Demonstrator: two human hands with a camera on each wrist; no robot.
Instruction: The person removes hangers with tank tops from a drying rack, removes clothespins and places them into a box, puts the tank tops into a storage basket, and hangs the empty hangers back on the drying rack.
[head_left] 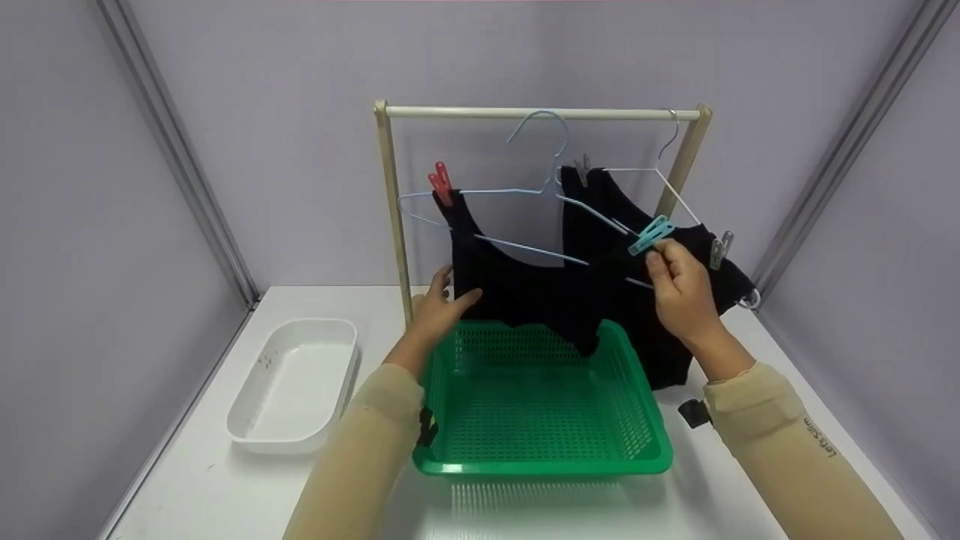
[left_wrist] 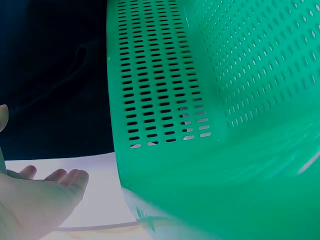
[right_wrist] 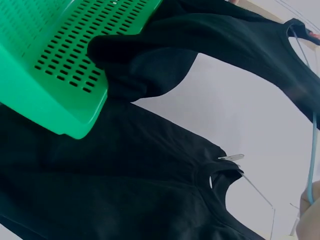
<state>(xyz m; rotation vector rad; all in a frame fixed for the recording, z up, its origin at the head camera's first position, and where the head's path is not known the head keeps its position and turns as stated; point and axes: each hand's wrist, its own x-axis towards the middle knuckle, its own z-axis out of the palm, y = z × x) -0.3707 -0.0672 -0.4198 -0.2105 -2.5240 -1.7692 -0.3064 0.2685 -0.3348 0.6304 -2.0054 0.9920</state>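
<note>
- With clock directions taken from the middle of the green basket [head_left: 541,468] in the head view, the black garment [head_left: 517,292] is hung at 12 o'clock, in front of the rack [head_left: 465,112] and overlapping the basket's far rim.
- The step in hand is judged to be the fixing and straightening of this garment on the blue hanger [head_left: 495,191]; a red clip [head_left: 442,185] is set at its 11 o'clock strap and a teal clip [head_left: 651,235] at 1 o'clock.
- By the right hand [head_left: 684,292], the hanger's end and the cloth are pinched just below the teal clip, with thumb and fingers closed.
- The left hand [head_left: 436,311] is loosely spread at 11 o'clock, beside the garment's edge; nothing is seen gripped, and whether the cloth is touched cannot be told.
- It cannot be told whether the hook is borne by the rail; for the next move, a level hanger and a hook seated there seem to be required.
- The garment is plain, dark and soft-looking, with a wide scooped neckline, and its lower edge is hung unevenly.
- A second black garment [head_left: 581,214] is hung at 1 o'clock.
</note>
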